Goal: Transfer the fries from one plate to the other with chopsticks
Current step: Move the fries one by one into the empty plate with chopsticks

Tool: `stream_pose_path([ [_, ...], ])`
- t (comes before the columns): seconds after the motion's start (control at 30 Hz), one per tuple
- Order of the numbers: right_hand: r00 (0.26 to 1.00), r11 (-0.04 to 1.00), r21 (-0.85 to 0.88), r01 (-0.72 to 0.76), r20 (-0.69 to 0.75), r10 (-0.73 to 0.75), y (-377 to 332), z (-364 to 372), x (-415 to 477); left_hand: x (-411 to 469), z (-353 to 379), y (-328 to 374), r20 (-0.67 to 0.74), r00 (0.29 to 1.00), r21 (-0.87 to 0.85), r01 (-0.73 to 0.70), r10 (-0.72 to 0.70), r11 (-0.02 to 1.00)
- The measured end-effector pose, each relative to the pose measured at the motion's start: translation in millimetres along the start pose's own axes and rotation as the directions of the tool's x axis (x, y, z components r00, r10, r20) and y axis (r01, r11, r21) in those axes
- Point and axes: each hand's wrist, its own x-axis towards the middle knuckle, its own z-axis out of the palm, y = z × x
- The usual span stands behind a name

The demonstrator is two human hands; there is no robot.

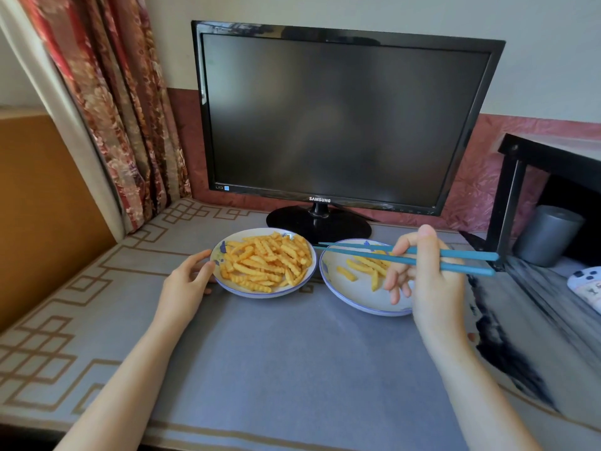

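Floral red curtain (130,118) hung at far left, dropping to the back corner of the grey mat (276,353) with its tan fret border. Next along, the left hand (188,281) lay on the mat, fingers loosely curled and apart, thumb and fingertips touching the left rim of the full plate (227,284) — steadying it, not clamped round it. That plate carried the big heap of crinkle fries (266,262), piled across nearly its whole face. Behind it stood the dark monitor (341,118), its round base just beyond the two plates. Moving right, the second plate (351,294) sat just beside the first, rims close but whether they touched I couldn't tell. On it lay only a few fries (361,266), scattered toward the middle and right, partly hidden by the fingers. Above them ran the teal chopsticks (455,260), nearly level, tips pointing left, reaching over the second plate's far rim toward the full one. Those tips were slightly apart and carried nothing. The right hand (429,275) was closed around the sticks at mid-length, thumb up on top, lower fingers dangling over the plate. Far right, a black shelf frame (510,203) stood with a grey cylinder (549,236) under it.
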Motion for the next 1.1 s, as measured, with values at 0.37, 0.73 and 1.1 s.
stream_pose_path([
  [0.37,0.956,0.995,0.084,-0.049,0.291,0.023,7,62,-7,1,0,-3,0.000,1.000,-0.008,-0.003,0.003,1.000],
  [0.73,0.959,0.995,0.006,-0.095,0.270,0.089,11,65,-6,3,0,-5,0.006,1.000,-0.015,0.002,-0.002,1.000],
  [1.1,0.995,0.997,0.057,-0.061,0.077,0.056,-1,37,-6,3,0,-7,0.011,1.000,0.003,0.003,-0.003,1.000],
])
